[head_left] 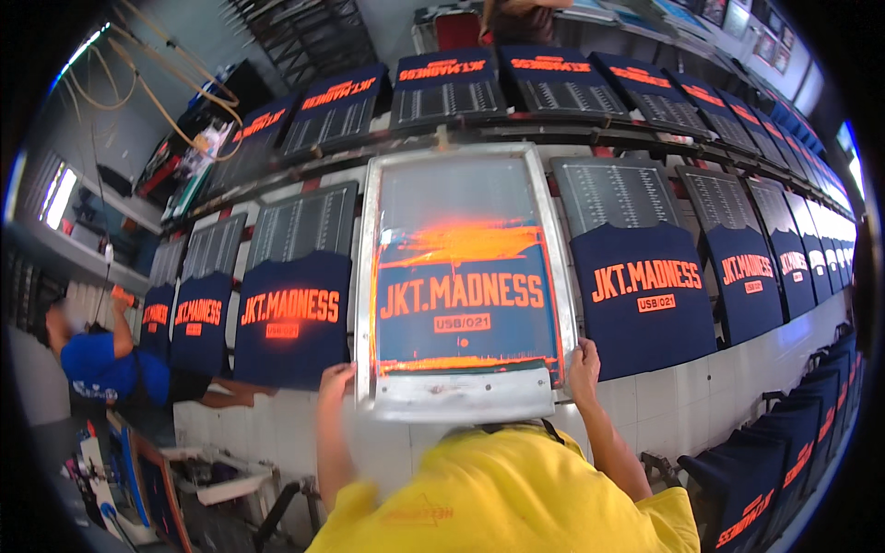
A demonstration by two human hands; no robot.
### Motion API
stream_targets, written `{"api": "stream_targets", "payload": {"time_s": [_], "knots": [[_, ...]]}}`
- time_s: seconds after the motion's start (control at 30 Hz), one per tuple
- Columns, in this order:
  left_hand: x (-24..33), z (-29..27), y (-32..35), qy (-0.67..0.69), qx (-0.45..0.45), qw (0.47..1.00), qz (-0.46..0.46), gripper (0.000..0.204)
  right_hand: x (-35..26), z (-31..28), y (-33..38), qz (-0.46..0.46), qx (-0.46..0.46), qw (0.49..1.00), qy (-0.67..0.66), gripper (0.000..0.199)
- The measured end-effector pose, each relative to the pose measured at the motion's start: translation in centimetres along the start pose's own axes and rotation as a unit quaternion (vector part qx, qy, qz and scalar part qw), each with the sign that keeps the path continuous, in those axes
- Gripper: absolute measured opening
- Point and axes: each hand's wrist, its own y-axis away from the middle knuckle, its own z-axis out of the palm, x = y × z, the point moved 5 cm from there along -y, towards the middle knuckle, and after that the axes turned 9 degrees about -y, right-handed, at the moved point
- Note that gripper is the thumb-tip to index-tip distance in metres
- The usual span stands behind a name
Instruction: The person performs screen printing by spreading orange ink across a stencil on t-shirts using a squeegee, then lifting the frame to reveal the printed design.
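Note:
In front of me a silk-screen frame (365,276) with a metal rim lies over a dark panel. Bright orange ink (461,241) is smeared across the far half of its mesh, and a thin orange line runs along its near end. Orange block lettering shows through the middle. A wide pale metal bar (461,396) with small holes sits at the near end. My left hand (337,376) closes on the frame's near left corner, slightly blurred. My right hand (584,369) grips the right side near the corner, fingers wrapped round the rim.
Navy fabric panels with orange print lie on dark boards to the left (293,313) and right (645,304). Another row (447,83) runs behind. Printed panels (784,461) hang at lower right. A person in blue (115,364) is at far left; another person (524,20) stands behind.

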Motion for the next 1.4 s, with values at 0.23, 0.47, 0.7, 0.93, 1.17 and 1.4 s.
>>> {"api": "stream_targets", "payload": {"time_s": [0.23, 0.47, 0.7, 0.93, 1.17, 1.4], "knots": [[-0.1, 1.0, -1.0, 0.004, 0.223, 0.975, 0.019, 0.019, 2.1, 0.0, -1.1, 0.038, 0.001, 0.998, 0.055, 0.039], [4.5, 3.5, 4.9, 0.091, 0.181, 0.967, 0.153, 0.023, 0.6, -3.5, -1.0, -0.009, -0.004, 1.000, 0.030, 0.035], [3.4, 11.0, 6.0, -0.032, 0.257, 0.947, 0.190, 0.028, -0.2, -13.2, -5.8, -0.012, -0.007, 1.000, -0.013, 0.033], [8.4, 32.1, 12.5, 0.043, 0.209, 0.957, 0.198, 0.028, 5.5, -29.5, -14.9, -0.017, 0.023, 1.000, 0.007, 0.031], [10.7, 45.3, 15.8, -0.007, 0.169, 0.967, 0.191, 0.028, 8.7, -40.7, -19.3, 0.000, 0.069, 0.996, 0.057, 0.031], [10.7, 48.7, 15.7, -0.010, 0.177, 0.966, 0.188, 0.026, 10.0, -42.0, -22.3, -0.005, 0.039, 0.997, 0.073, 0.035]]}}
